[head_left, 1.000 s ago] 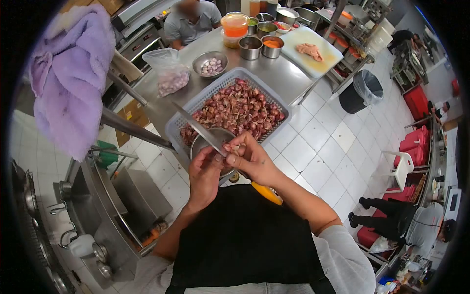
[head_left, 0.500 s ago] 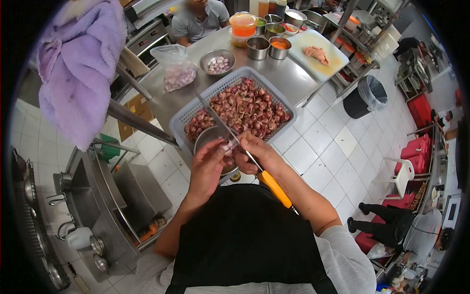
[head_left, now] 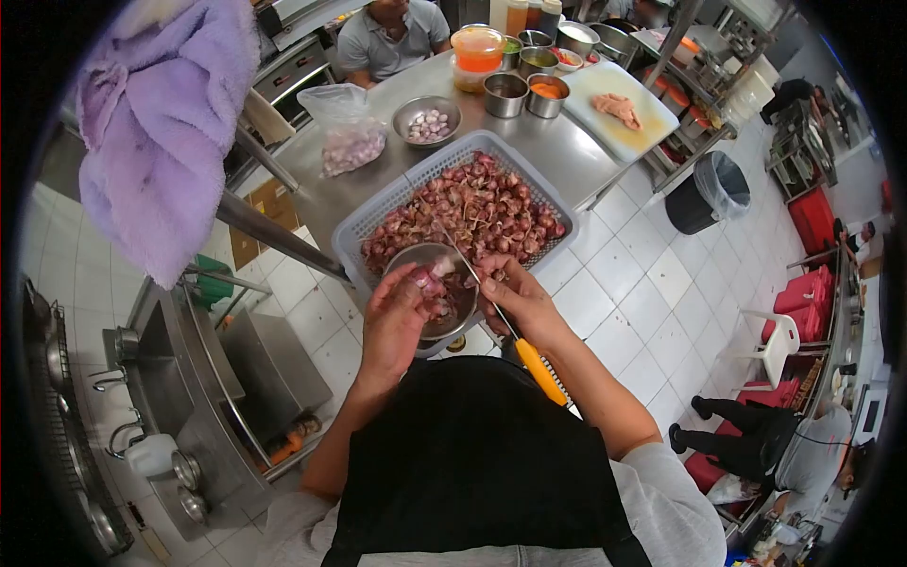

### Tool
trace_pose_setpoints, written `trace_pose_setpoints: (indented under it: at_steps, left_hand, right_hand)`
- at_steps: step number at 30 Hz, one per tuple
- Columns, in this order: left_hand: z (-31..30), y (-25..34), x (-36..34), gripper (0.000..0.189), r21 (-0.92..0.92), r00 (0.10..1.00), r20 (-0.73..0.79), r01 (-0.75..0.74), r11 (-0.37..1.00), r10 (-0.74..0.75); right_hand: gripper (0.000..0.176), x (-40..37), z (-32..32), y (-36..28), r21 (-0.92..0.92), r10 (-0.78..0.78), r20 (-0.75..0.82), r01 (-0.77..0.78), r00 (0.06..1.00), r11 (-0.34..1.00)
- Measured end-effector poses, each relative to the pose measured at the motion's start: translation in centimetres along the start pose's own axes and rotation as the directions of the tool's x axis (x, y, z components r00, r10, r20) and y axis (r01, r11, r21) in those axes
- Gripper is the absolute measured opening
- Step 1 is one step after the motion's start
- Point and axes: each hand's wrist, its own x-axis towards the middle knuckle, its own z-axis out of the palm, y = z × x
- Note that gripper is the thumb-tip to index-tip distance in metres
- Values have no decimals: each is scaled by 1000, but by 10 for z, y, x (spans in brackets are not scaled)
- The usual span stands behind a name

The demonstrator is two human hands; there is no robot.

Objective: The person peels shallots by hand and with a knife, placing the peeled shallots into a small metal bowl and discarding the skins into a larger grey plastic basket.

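Observation:
My left hand pinches a partly peeled shallot above a metal bowl. In my right hand is a knife with a yellow handle; the fingers grip it along the blade near the handle. The handle points back toward my forearm, and the thin blade points away from me, just right of the shallot. The bowl sits at the near side of a grey plastic basket and has what look like peelings in it. Unpeeled red shallots fill the basket.
On the steel table stand a bowl of peeled shallots, a plastic bag of shallots, several sauce containers and a cutting board with raw meat. A purple towel hangs at left. One person is across the table.
My hands have moved apart. The blade has come away from the shallot to the right and turned more upright, while my left hand tilts the shallot over the bowl.

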Motion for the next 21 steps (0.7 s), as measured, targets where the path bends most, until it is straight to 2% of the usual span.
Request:
trace_pose_setpoints:
  at_steps: [4,6,7,9,12,14,15,17,21]
  left_hand:
    - [2,-3,0,26,117,996,-38,-80,990,85]
    - [1,-4,3,25,146,992,-49,-108,983,116]
    - [-4,-5,5,25,184,987,-103,-101,978,121]
    - [-13,-7,8,24,222,980,-153,-93,971,129]
    - [-24,-8,6,23,251,974,-185,-79,965,128]
    - [-28,-9,4,23,258,971,-208,-63,964,119]
    - [-29,-9,3,23,257,970,-211,-67,964,123]
    - [-30,-11,2,23,273,959,-268,-11,962,87]
    - [-34,-13,2,23,215,955,-296,43,976,23]
  right_hand:
    - [33,-2,-1,6,-99,-52,42,56,998,993]
    - [32,5,-4,22,-81,-61,30,63,998,995]
    - [31,8,-6,30,-62,-67,19,68,998,996]
    - [26,13,-10,37,-65,-27,-1,27,1000,998]
    - [26,13,-11,38,1,49,83,-49,995,999]
    - [36,6,-8,29,0,155,95,-156,983,988]
    - [36,6,-8,29,-2,157,100,-157,983,988]
    - [50,2,-7,30,-50,155,114,-150,981,987]
    - [54,-11,3,19,-65,138,201,-127,970,990]
